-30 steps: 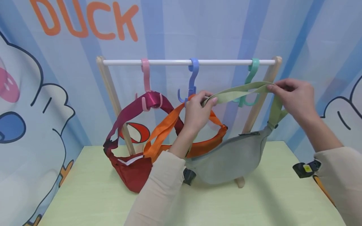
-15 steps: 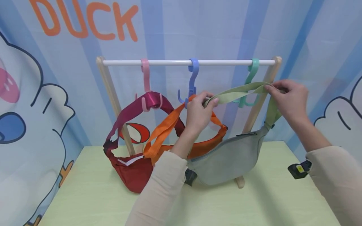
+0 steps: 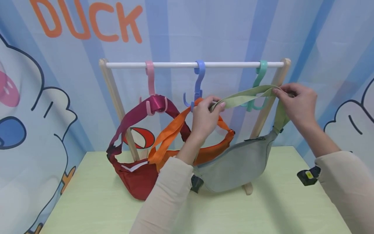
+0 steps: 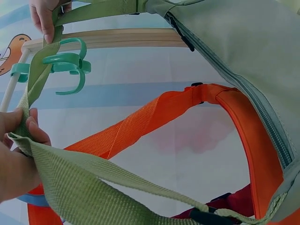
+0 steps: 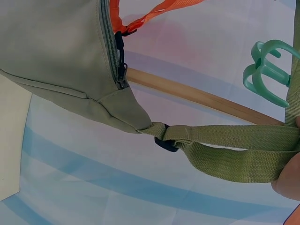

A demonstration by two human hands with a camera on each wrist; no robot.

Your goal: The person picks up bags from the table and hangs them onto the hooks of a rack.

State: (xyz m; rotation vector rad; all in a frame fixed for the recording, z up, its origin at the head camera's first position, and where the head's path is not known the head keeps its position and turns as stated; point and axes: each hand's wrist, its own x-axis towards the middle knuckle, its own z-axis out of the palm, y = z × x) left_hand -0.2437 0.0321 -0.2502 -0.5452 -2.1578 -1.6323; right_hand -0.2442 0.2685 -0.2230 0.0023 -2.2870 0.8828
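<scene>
A grey-green waist bag [image 3: 236, 165] hangs from its light green strap [image 3: 248, 94], held up by both hands. My left hand [image 3: 205, 115] pinches the strap's left part, in front of the blue hook [image 3: 200, 78]. With thumb and fingers, my right hand [image 3: 301, 100] grips the strap near its right end. The stretch between the hands runs in front of the green hook [image 3: 261, 81]; in the right wrist view the hook's prongs [image 5: 267, 70] stand beside the strap, apart from the bag. A black buckle [image 5: 166, 140] joins strap to bag.
A white rail [image 3: 175, 65] on wooden posts carries the hooks. A red waist bag [image 3: 137, 180] hangs by its purple strap from the pink hook [image 3: 150, 78]. An orange bag [image 3: 213, 151] hangs at the blue hook, partly behind my left arm. Below is a pale green table [image 3: 96, 195].
My right hand has shifted slightly left with the strap, and the grey-green bag has swung a little left. The left hand has moved only slightly.
</scene>
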